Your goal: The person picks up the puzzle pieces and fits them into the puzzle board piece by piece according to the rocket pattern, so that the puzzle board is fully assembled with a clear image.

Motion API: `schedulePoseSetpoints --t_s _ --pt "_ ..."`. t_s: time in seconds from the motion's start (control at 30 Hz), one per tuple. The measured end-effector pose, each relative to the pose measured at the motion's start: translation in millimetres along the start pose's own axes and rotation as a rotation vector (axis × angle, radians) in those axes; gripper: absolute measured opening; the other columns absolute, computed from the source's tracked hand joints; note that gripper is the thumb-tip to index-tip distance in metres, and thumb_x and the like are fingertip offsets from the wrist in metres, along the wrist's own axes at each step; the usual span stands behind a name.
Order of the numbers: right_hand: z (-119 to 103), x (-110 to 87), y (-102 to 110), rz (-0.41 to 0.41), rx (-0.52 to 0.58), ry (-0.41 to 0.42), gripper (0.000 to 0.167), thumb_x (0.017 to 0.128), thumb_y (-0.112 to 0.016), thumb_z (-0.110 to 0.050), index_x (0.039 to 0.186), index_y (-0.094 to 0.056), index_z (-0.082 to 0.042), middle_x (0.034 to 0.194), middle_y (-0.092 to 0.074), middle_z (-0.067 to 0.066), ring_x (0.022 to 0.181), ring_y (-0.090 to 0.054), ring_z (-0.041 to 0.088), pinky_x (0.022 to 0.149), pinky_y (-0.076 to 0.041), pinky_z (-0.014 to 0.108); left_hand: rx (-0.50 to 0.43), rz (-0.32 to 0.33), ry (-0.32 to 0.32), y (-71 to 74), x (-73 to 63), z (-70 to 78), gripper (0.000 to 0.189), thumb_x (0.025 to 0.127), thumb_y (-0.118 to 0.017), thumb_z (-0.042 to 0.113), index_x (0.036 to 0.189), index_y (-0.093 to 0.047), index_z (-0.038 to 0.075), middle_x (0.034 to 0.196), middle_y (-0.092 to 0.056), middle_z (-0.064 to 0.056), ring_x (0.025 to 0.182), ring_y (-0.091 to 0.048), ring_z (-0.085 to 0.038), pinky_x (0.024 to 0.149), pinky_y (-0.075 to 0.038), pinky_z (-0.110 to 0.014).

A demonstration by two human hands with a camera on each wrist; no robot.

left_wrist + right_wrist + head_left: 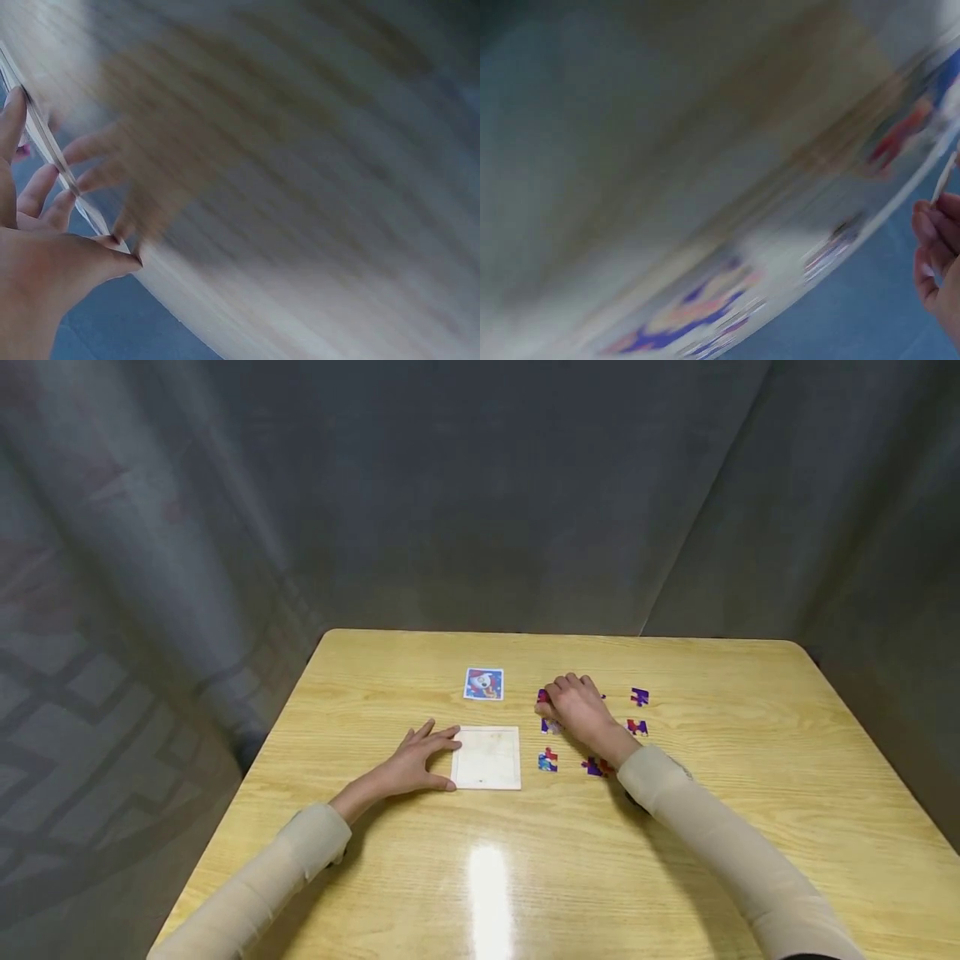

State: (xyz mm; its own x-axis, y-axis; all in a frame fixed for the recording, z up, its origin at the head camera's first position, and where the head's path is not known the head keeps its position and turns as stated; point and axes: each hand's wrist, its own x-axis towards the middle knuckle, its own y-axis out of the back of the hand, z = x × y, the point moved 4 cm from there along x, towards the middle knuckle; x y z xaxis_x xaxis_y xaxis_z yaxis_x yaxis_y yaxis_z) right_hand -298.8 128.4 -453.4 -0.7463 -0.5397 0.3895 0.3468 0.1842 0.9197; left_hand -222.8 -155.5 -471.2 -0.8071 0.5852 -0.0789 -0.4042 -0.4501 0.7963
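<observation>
My left hand [416, 764] lies at the left side of a square whitish puzzle tray [486, 758], fingers spread, the index finger near its upper corner and the thumb near its lower one. The left wrist view shows that hand [37, 262] with its fingertips and thumb along the tray's thin edge. Over the jigsaw pieces, my right hand [579, 710] has its fingers bent downward. In the right wrist view it pinches a thin puzzle piece [944, 178], seen edge-on. Close below its fingers lies a purple and pale piece [547, 727]; the palm and wrist hide part of the group.
Behind the tray lies a square picture card [483, 684] with a cartoon figure. More jigsaw pieces lie around the right arm: a blue and red one [547, 761], a purple one [592, 767], and two farther right [637, 727]. Grey curtains [480, 510] surround the wooden table [390, 668].
</observation>
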Motion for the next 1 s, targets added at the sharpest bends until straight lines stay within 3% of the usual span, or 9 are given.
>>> schedulePoseSetpoints --t_s 0.17,0.3,0.53,1.0 --pt "-26 1.2 16 0.139 0.109 0.058 0.035 0.089 -0.069 -0.035 0.102 -0.069 -0.002 0.097 -0.07 0.012 0.089 -0.062 0.028 0.079 -0.05 0.046 0.015 0.015 -0.003 0.9 0.8 2.6 0.071 0.078 -0.079 0.037 0.137 -0.052 0.009 0.157 -0.029 -0.004 0.146 -0.003 -0.039 0.112 0.002 -0.064" --pt "-58 0.4 25 0.177 0.163 0.102 0.036 0.088 -0.07 -0.037 0.104 -0.07 -0.004 0.095 -0.072 0.009 0.087 -0.065 0.025 0.077 -0.052 0.042 0.018 0.002 -0.007 -1.5 0.8 4.5 0.071 0.079 -0.078 0.039 0.137 -0.052 0.008 0.157 -0.028 -0.005 0.145 -0.003 -0.04 0.112 0.001 -0.065" --pt "-98 1.9 30 0.078 0.215 0.107 0.034 0.09 -0.067 -0.036 0.106 -0.068 -0.006 0.097 -0.072 0.009 0.089 -0.065 0.024 0.084 -0.052 0.045 0.033 0.013 -0.021 -1.8 3.2 6.6 0.071 0.079 -0.077 0.041 0.137 -0.052 0.01 0.157 -0.029 -0.004 0.145 -0.004 -0.041 0.112 0.0 -0.065" --pt "-122 12.0 19 -0.045 0.141 0.16 0.041 0.093 -0.061 -0.041 0.116 -0.065 -0.007 0.104 -0.071 0.008 0.095 -0.065 0.023 0.085 -0.05 0.042 0.025 0.021 -0.015 -1.0 2.4 7.7 0.067 0.078 -0.079 0.038 0.136 -0.054 0.014 0.156 -0.03 -0.005 0.145 -0.005 -0.04 0.112 0.0 -0.065"
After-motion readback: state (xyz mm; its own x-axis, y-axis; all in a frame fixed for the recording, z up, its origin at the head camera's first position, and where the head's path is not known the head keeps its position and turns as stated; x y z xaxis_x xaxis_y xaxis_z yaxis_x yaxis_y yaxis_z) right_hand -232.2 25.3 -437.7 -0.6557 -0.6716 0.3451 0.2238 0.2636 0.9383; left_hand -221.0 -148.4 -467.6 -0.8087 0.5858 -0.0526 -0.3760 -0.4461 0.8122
